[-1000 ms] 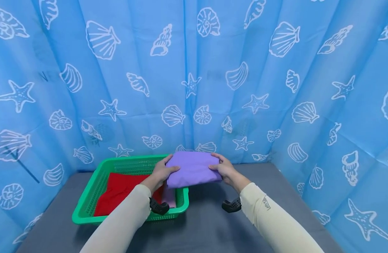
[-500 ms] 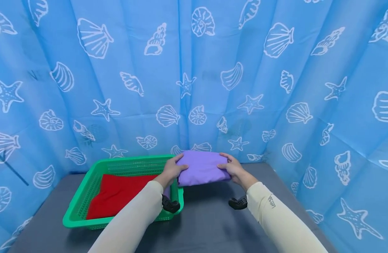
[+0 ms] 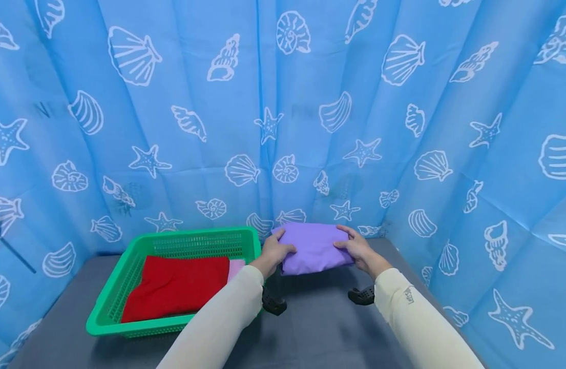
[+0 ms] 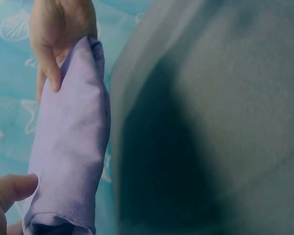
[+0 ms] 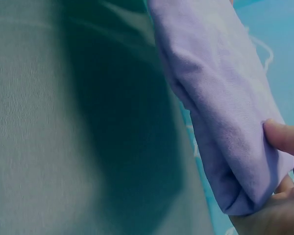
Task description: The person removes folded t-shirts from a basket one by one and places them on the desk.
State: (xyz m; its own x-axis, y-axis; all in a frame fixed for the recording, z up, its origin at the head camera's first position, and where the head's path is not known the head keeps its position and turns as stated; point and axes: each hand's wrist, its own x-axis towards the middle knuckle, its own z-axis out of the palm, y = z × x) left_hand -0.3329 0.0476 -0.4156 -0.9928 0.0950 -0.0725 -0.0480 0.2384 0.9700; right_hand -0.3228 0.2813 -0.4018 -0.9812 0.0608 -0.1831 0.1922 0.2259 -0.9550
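Observation:
A folded purple cloth (image 3: 314,248) hangs above the grey table, pinched at its two ends. My left hand (image 3: 274,253) grips its left end, thumb on top and fingers beneath. On the other end, my right hand (image 3: 360,251) holds the cloth with the thumb over it. In the left wrist view the folded cloth (image 4: 71,137) spans between both hands. The right wrist view shows the rolled fold of the cloth (image 5: 225,103) along its near edge, with a shadow on the table below. To the left, a green basket (image 3: 140,328) contains a folded red cloth (image 3: 181,284).
A pink cloth (image 3: 235,267) lies beside the red one in the basket, partly hidden by my left forearm. The grey tabletop (image 3: 310,328) extends beneath my hands. A blue curtain (image 3: 283,128) with shell prints stands behind and along the sides.
Both hands have carried the purple cloth rightward, from over the basket's right rim to above the table. The basket has shifted left in view as the head turned slightly.

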